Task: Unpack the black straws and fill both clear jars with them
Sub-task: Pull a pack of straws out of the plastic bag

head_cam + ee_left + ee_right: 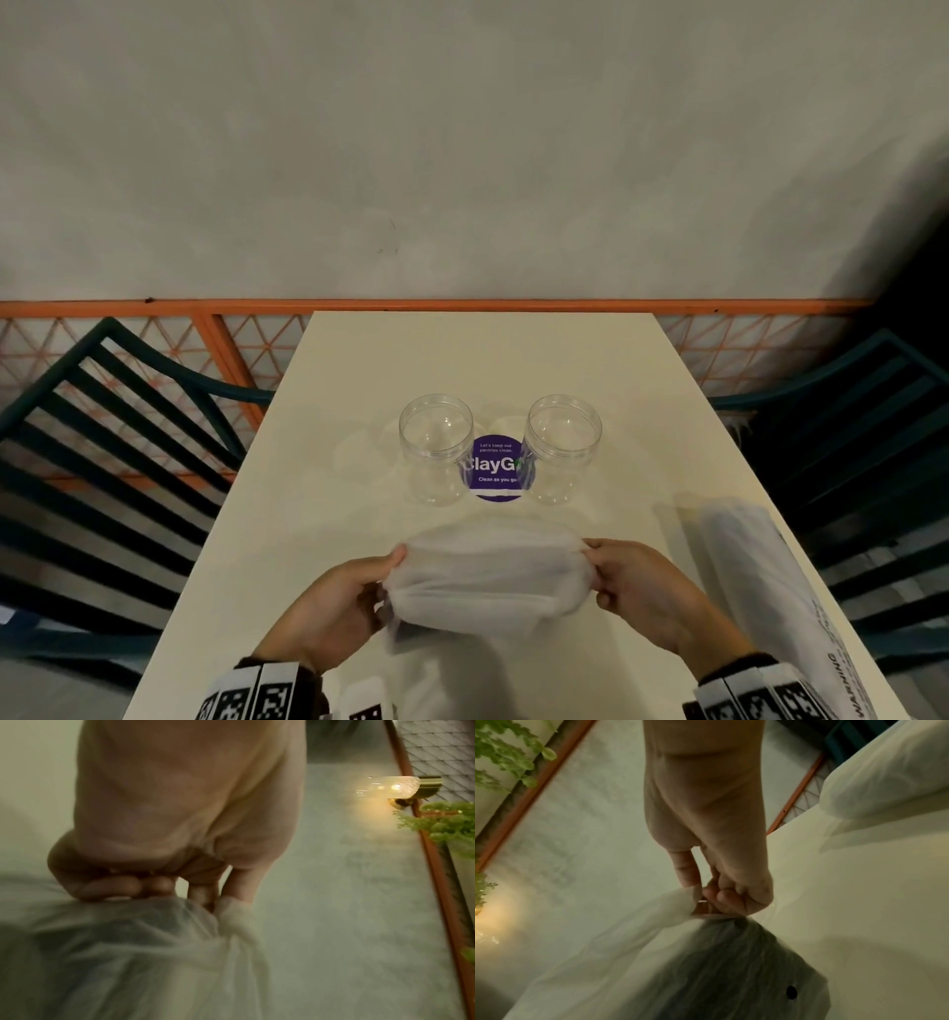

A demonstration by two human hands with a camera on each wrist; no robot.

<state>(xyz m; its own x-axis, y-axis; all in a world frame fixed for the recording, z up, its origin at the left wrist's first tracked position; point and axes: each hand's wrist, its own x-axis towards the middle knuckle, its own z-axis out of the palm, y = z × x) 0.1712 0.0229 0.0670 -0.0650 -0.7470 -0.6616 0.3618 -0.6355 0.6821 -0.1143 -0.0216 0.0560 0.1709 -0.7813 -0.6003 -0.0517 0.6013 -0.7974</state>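
A cream table (359, 411) butts against a grey wall, with dark slatted chairs (102, 452) on either side. Two clear jars (436, 447) (564, 446) flank a purple sticker (495, 470) mid-table. Nearer than the sticker, the left hand (334, 606) and right hand (652, 591) pinch opposite ends of a translucent bag (488, 580), dark straws (731, 973) showing inside. Another white bag (755, 575) lies at the right edge.

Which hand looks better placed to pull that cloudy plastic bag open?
Probably the right hand. It pinches a loose flap of the translucent plastic bag, ready to peel. The left hand grips bunched film, better for anchoring. Both clear plastic jars stand empty.
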